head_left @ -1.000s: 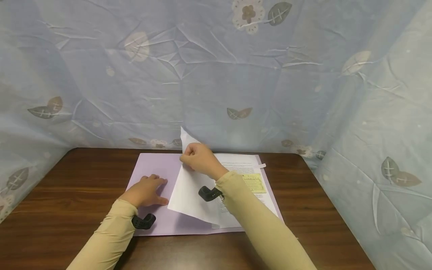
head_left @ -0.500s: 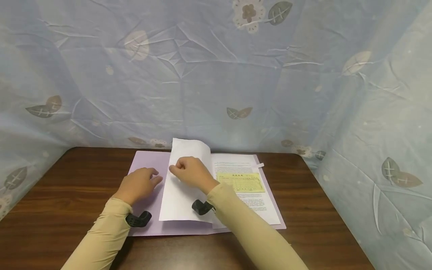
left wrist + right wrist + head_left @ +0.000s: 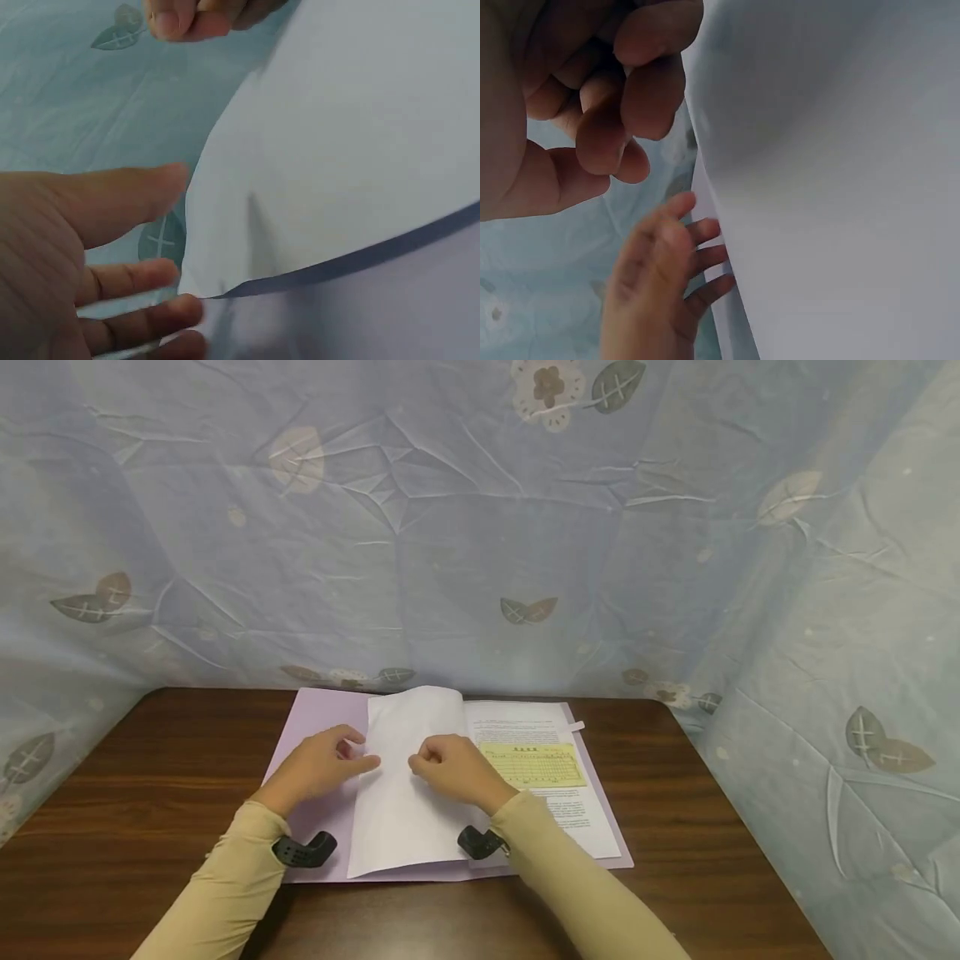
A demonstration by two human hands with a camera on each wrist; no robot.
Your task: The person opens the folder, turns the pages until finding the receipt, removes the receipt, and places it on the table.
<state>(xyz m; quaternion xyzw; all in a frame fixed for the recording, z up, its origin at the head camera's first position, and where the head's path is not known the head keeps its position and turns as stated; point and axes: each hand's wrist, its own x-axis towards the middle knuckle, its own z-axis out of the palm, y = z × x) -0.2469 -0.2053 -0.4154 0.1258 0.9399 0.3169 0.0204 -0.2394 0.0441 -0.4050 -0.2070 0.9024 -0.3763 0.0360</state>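
Observation:
A lilac folder [image 3: 322, 712] lies spread on the table, with white sheets inside. One white sheet [image 3: 405, 827] is turned over to the left side, its far end bowed upward. My left hand [image 3: 318, 766] is beside that sheet's left edge, fingers spread; the left wrist view shows the thumb and fingers around the sheet's corner [image 3: 217, 277] without visibly pinching it. Over the turned sheet is my right hand [image 3: 457, 768], its fingers curled. No paper shows between its fingertips [image 3: 652, 97] in the right wrist view.
On the right-hand printed page [image 3: 573, 818] lies a yellow form [image 3: 528, 764] with a grid. A small white tab [image 3: 576, 726] sticks out at the folder's right edge. The dark wooden table [image 3: 697, 827] is backed by a patterned pale blue cloth [image 3: 450, 552].
The sheet swung left and came down lower over the folder's left side. My right hand let go of it, moving lower and then back to the right. My left hand lifted toward the sheet's edge.

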